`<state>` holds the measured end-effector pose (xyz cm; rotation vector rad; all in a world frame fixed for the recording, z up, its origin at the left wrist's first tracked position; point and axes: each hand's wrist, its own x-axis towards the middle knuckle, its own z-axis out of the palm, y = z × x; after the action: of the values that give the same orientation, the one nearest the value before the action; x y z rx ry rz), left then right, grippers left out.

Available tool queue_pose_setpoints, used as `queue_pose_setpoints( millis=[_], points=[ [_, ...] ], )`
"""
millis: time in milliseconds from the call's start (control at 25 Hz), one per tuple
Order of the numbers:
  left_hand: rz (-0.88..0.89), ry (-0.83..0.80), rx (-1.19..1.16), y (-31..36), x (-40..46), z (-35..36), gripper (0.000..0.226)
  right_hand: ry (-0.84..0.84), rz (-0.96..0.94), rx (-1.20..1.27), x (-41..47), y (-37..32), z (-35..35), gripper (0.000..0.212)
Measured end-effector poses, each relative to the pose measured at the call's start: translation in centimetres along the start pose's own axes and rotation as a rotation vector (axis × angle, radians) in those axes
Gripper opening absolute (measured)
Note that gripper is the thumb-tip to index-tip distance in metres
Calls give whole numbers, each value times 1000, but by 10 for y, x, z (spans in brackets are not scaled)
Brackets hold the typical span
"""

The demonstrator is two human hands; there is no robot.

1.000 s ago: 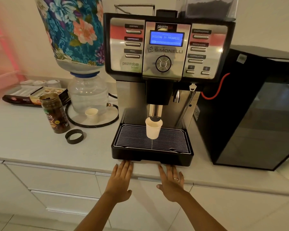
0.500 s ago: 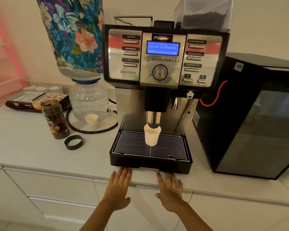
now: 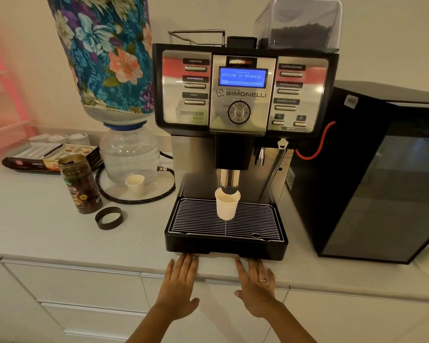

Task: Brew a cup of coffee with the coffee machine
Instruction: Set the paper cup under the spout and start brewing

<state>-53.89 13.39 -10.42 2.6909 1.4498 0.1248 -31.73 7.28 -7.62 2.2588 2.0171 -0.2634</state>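
One paper cup under the spout; two flat hands, left hand and right hand

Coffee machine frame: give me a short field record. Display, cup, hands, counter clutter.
machine: coffee machine on the counter
display: blue screen reads BREWING IN PROGRESS, progress bar barely started
cup: white paper cup upright on the drip tray grate, under the spout
left hand: left hand flat on the counter edge, fingers straight, holding nothing
right hand: right hand flat on the counter edge, ring on one finger
clutter: open jar, black ring, second small cup by the water bottle
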Motion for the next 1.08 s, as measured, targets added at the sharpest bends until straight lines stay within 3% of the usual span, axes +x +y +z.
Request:
queue_pose_setpoints(
  millis=[760,960,1080],
  points=[
    [-10,17,-23,-1,-3,-2,110,49,-7,-17,-1,2,4,83],
    [-18,17,-12,-1,-4,-2,109,103,21,13,2,0,6,114],
    [-19,15,-11,0,-4,-2,109,99,-37,-7,-1,2,6,87]
  ],
)
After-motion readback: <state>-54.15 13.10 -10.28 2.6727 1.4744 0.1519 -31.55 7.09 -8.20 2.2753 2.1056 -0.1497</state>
